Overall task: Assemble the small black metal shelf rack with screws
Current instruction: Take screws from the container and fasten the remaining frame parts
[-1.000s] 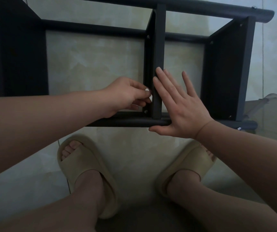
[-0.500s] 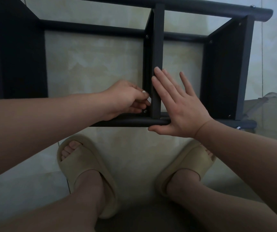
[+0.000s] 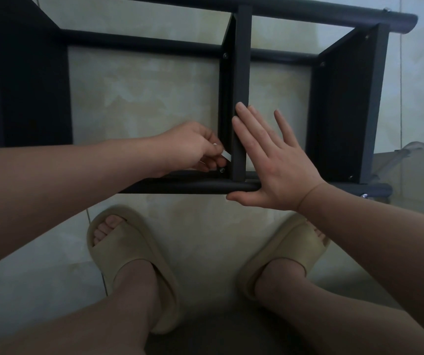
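The black metal shelf rack (image 3: 344, 103) lies on its side on the tiled floor, its tubes running left to right. Its middle shelf panel (image 3: 240, 73) stands edge-on toward me. My right hand (image 3: 272, 162) lies flat and open against that panel's right side, thumb on the near tube (image 3: 193, 187). My left hand (image 3: 193, 147) is pinched on a small white tool (image 3: 225, 155) at the panel's lower left corner. A screw (image 3: 222, 170) shows just below the fingers.
My two feet in beige slippers (image 3: 129, 254) (image 3: 285, 249) stand just in front of the rack. A clear plastic object (image 3: 415, 155) lies at the right, behind the rack's end. Pale floor tiles (image 3: 141, 93) show through the open frame.
My left hand has shifted slightly and turned at the corner, uncovering the screw below the fingers. My right hand stays flat against the panel.
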Available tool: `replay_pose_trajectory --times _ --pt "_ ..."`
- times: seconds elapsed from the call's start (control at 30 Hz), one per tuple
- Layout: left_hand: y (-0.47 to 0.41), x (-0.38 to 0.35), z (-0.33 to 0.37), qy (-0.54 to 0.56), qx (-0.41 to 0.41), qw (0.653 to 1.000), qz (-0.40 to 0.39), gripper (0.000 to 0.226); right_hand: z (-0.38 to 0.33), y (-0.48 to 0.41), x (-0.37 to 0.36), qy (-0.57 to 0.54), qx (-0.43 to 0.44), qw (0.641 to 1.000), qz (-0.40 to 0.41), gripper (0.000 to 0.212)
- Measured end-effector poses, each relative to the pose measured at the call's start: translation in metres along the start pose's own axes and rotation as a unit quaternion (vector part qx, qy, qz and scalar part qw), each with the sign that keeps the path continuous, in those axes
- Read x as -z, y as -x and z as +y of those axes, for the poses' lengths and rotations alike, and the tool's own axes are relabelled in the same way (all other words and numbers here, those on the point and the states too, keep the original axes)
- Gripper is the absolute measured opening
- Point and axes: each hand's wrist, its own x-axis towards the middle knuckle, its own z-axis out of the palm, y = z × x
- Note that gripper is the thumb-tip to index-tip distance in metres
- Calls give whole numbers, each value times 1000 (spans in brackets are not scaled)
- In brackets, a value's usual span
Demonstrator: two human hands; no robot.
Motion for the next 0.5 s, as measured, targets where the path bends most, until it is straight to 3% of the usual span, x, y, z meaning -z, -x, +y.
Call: replay_pose_trajectory --times 0.5 --pt "2 9 -9 -113 -41 992 -44 19 1 0 0 -3 1 1000 -4 114"
